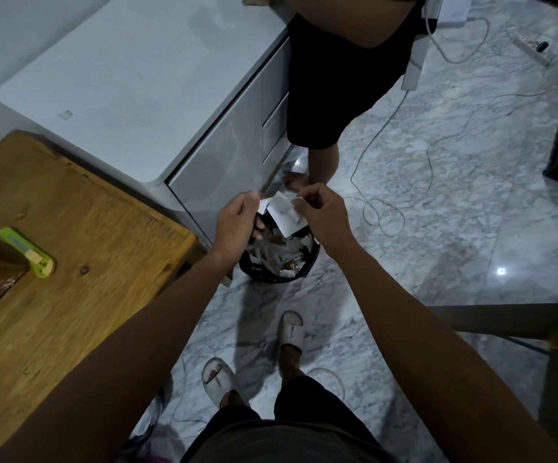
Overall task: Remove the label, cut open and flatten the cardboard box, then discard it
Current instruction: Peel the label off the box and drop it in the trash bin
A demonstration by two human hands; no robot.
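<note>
1. Wooden counter is lying at left, carrying a green utility knife; a grey cabinet is standing beyond it.
2. A second person is standing on the far side, just behind the black bin of paper scraps on the marble floor.
3. Left hand and right hand are pinching the white label at opposite edges, fingers curled on it, directly above the bin.

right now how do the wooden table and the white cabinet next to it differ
The wooden table is brown, with visible grain and knots; the white cabinet has a smooth, glossy pale top. The table carries a green utility knife; the cabinet top holds only a small scrap. The cabinet shows drawer fronts; the table shows none. Both have rounded corners.
</note>
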